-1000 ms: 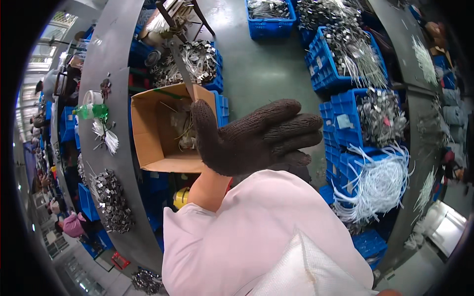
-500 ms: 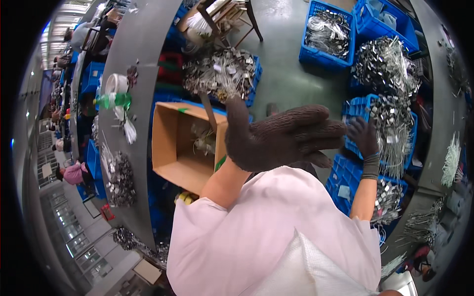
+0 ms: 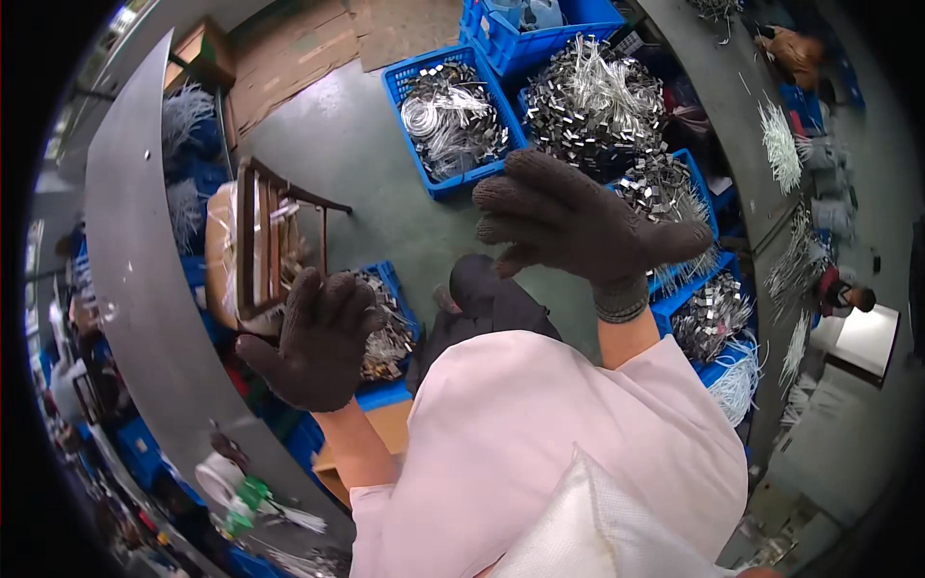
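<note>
Both of my hands wear dark knitted gloves and hold nothing. My left hand (image 3: 323,342) is raised with its fingers apart, beside a blue crate (image 3: 407,299) of bundled cables with metal-looking ends. My right hand (image 3: 578,222) is spread open in the air, thumb pointing right. It partly covers a blue crate (image 3: 699,178) heaped with similar cables. Beyond it rises a large pile of cables (image 3: 597,106) with dark and shiny ends. Another blue crate (image 3: 393,89), holding coiled clear cables (image 3: 434,116), stands on the floor ahead. Whether either glove touches anything below it, I cannot tell.
A wooden stool (image 3: 252,241) stands at the left beside a long grey bench (image 3: 135,231). On that bench lie a white roll (image 3: 220,477) and a green bottle (image 3: 252,493). Flattened cardboard (image 3: 299,58) covers floor at the far end. Another bench (image 3: 713,77) runs along the right.
My view has swung round to the left and shifted forward. My left hand has moved from the middle to the left; my right hand has come up and inward from the right-hand crates.
</note>
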Tool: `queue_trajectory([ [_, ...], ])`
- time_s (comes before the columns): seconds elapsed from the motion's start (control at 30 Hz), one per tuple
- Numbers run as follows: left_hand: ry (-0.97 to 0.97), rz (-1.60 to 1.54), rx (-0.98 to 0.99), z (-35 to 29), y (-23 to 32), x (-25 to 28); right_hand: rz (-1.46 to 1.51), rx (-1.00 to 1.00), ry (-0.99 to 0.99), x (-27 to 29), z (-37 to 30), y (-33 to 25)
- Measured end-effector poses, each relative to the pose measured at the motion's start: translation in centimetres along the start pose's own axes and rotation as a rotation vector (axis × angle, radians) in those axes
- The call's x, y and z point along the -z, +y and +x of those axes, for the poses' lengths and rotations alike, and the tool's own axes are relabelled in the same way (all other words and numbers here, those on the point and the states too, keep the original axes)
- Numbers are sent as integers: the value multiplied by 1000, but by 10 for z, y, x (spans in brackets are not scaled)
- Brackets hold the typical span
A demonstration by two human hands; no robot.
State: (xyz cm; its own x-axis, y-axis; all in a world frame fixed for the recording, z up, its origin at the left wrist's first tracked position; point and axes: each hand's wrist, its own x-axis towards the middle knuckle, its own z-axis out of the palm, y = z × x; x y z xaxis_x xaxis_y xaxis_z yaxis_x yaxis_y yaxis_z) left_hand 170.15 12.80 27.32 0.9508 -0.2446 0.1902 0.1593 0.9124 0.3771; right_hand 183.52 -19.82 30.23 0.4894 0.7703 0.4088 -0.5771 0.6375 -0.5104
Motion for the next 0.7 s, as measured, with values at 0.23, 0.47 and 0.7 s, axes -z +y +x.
queue_trajectory([
  [0.23, 202, -26, -116, 116, 97, 107, -119, 71, -126, 97, 126, -29],
  [0.47, 1100, 594, -392, 169, 247, 272, -117, -99, -71, 184, 292, -71],
  [0.7, 1585, 244, -551, 155, 365, 415, -387, -583, 462, 306, 422, -67],
])
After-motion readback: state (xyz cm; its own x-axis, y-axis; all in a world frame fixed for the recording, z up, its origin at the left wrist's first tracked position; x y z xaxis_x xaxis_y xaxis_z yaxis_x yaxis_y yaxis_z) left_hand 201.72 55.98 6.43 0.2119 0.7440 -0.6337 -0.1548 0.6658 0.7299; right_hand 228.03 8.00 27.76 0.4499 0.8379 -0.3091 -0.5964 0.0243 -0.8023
